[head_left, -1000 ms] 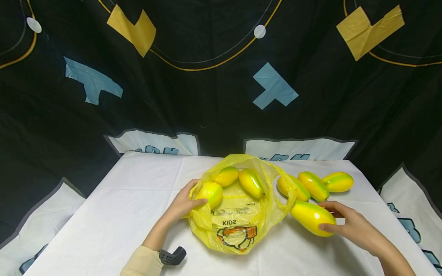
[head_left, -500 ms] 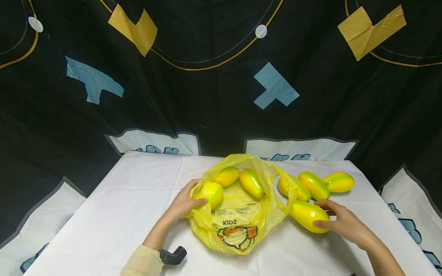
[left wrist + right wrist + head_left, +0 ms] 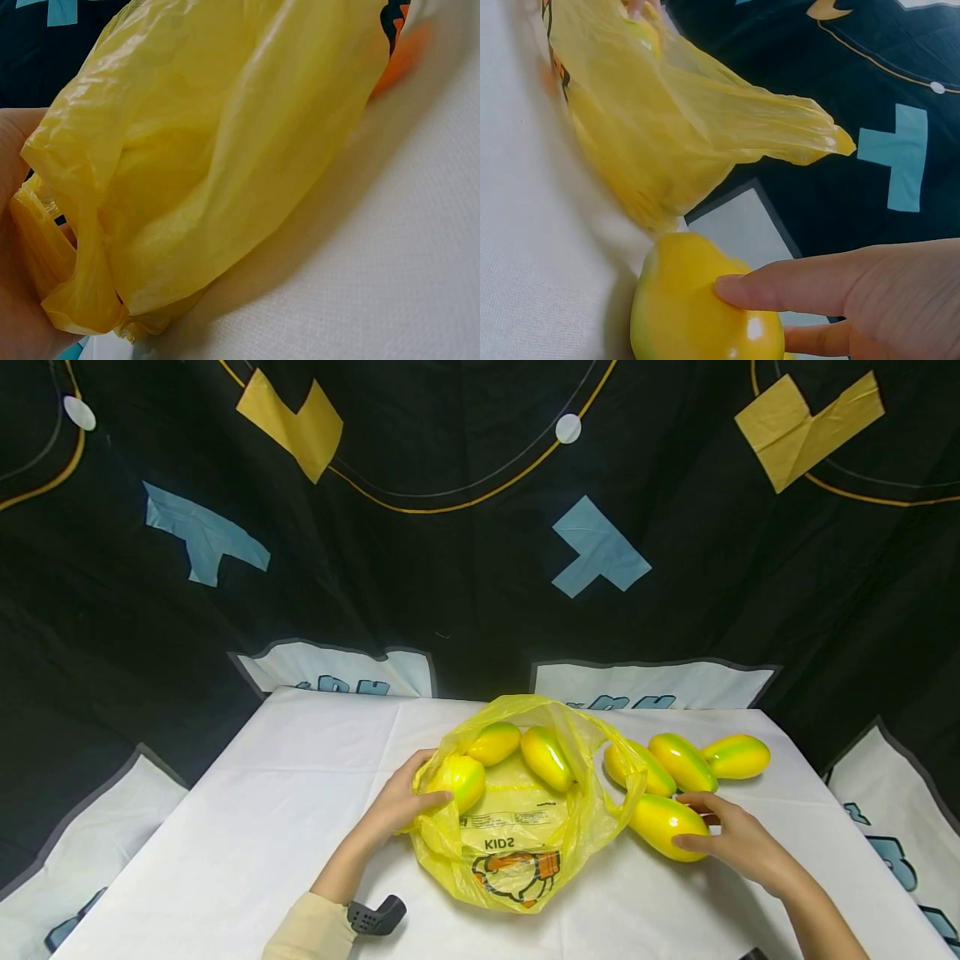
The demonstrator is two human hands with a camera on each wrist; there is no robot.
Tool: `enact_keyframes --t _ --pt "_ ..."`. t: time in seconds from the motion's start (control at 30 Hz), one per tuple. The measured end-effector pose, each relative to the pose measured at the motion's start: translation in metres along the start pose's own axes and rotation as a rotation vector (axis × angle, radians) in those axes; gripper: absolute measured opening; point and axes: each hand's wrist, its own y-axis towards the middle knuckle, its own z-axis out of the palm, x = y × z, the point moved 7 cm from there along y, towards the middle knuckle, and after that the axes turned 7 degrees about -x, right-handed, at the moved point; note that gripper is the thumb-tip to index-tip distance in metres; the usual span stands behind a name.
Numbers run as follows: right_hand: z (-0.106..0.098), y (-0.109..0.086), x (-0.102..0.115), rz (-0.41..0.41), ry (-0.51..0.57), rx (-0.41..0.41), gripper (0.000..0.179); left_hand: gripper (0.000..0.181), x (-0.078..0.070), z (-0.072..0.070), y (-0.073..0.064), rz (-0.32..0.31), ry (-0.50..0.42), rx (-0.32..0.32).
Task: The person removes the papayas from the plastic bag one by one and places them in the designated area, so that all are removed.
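A yellow plastic bag (image 3: 517, 814) printed with "KIDS" and an orange figure lies with its mouth spread. Its left rim is pinched by my left hand (image 3: 401, 797), thumb inside, beside a mango (image 3: 465, 783). Two more glossy yellow-green mangoes (image 3: 546, 758) lie deeper in the bag. In the left wrist view a bag handle loop (image 3: 49, 247) hangs against the palm. My right hand (image 3: 738, 843) grips another mango (image 3: 666, 828) between thumb and fingers, just right of the bag. In the right wrist view this mango (image 3: 694, 300) is close to the bag's side.
Three mangoes (image 3: 682, 764) lie in a row behind my right hand. White cloth (image 3: 225, 843) covers the table. A dark curtain (image 3: 450, 577) with taped shapes hangs behind it. A dark strap device (image 3: 377, 916) is on my left wrist.
My right hand has moved left with its mango, bringing it closer to the bag. The left hand and the bag have stayed in place.
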Motion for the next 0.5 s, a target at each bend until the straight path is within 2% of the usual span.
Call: enact_keyframes --t 0.5 --pt "0.0027 0.0041 -0.0041 0.026 -0.009 -0.009 0.073 0.062 -0.0001 -0.0002 0.0008 -0.001 -0.006 -0.004"
